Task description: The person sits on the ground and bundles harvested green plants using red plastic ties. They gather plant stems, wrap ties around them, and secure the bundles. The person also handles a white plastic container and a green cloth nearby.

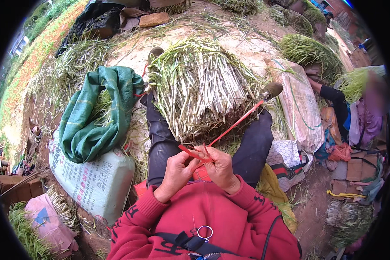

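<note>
A red plastic strip [236, 123] is pinched in both of my hands just in front of my body. My left hand [176, 172] has its fingers closed on one part of the strip, which loops and crosses between the hands. With its thumb and fingers closed, my right hand [221, 168] grips the strip beside it. From there a length slants up to the right, toward my shoe [271, 91]. Between my spread legs lies a large pile of stalks [203, 91] with pale stems and green leaves. My hands are at its near edge, apart from most of it.
A green cloth [112, 117] lies by a filled pale sack [93, 173] on my left. To the right are a long wrapped bundle [299, 104] and a patterned bag [286, 162]. Another person [366, 108] sits farther right. Loose stalks [229, 26] litter the ground.
</note>
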Tool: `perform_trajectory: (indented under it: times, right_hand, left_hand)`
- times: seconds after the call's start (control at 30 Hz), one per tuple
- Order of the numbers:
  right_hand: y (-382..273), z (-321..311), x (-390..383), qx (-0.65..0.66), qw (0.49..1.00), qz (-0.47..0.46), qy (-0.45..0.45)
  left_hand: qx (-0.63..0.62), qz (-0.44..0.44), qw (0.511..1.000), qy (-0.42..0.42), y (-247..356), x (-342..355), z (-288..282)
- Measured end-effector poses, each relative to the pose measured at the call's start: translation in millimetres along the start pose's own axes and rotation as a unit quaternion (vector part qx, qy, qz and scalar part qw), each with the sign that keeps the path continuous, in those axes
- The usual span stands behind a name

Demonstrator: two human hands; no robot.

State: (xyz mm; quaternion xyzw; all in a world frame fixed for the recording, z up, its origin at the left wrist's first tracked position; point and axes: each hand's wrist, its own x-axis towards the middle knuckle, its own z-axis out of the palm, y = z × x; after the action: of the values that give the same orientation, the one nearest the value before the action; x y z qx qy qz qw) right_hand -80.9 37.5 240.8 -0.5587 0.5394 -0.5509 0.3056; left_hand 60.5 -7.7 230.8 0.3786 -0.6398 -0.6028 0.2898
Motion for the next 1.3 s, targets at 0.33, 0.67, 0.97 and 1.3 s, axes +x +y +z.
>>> perform_trajectory:
  times: [0.33, 0.67, 0.97, 1.3]
  right_hand:
    - [18.3, -1.7, 1.7, -0.223, 0.972, -0.042, -0.056]
    - [20.7, -1.0, 1.8, -0.273, 0.957, -0.066, -0.068]
    - [13.4, -3.1, 4.9, -0.277, 0.955, -0.097, -0.050]
    - [10.5, -5.1, 3.0, -0.119, 0.980, -0.159, 0.029]
  left_hand:
    - [0.308, 0.278, 0.907, 0.073, 2.5, 10.8, -7.3]
    - [0.369, 0.252, 0.894, 0.036, -6.6, 17.4, -14.3]
    - [0.142, 0.074, 0.987, -0.020, -9.0, 15.5, -16.2]
    - [-0.491, -0.218, 0.844, -0.001, 4.9, 11.7, 0.9]
